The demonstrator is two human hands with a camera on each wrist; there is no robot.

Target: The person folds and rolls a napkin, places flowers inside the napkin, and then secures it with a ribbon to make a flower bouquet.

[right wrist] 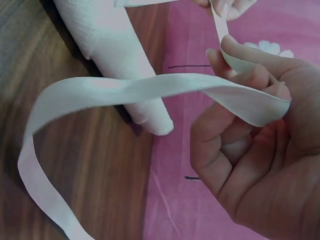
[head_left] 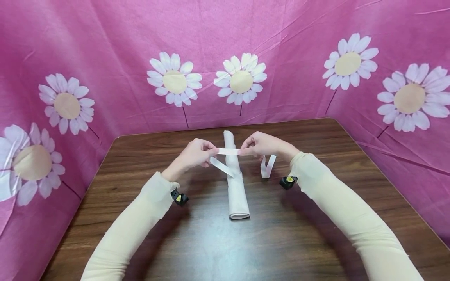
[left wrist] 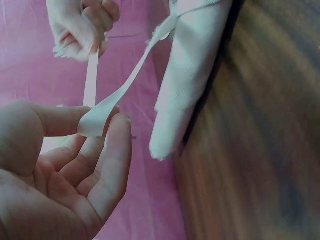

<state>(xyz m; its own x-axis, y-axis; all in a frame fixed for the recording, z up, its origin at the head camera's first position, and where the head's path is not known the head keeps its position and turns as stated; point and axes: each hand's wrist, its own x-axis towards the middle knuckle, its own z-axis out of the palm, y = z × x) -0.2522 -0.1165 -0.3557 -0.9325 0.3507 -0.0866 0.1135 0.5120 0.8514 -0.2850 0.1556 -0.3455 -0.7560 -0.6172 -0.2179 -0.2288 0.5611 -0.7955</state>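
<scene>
A rolled white cloth [head_left: 238, 195] lies lengthwise on the table, its near end showing folded layers. A flat white ribbon [head_left: 228, 151] comes off the roll's middle and is stretched between both hands above it. My left hand [head_left: 197, 153] pinches the ribbon between thumb and fingers, left of the roll; in the left wrist view the ribbon [left wrist: 100, 120] bends over there. On the other side my right hand [head_left: 261, 144] pinches it too. The ribbon's loose length [right wrist: 125, 90] passes through the right fingers and hangs in a loop toward the table.
The brown wooden table [head_left: 197, 249] has its back edge against a pink curtain [head_left: 211, 31] printed with white daisies. A black wrist camera [head_left: 180, 198] sits on the left cuff, another camera [head_left: 288, 182] on the right.
</scene>
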